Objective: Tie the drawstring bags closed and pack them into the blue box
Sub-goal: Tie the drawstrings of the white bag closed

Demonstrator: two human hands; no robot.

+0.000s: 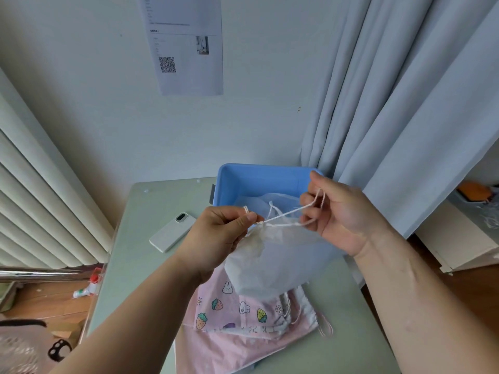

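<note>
Head view shows white bag (270,260), neck seemingly cinched.

Only one camera here, worn on the head, wide-angle, so straight lines bow near the edges. It faces forward and tilts down over a pale green tabletop (140,225). Both forearms come in from the bottom corners. The left hand (216,233) and right hand (343,211), holding a thin white drawstring (283,215), sit close up mid-frame. The upper half catches a white wall (108,103) and light blue curtain (405,103).
</note>
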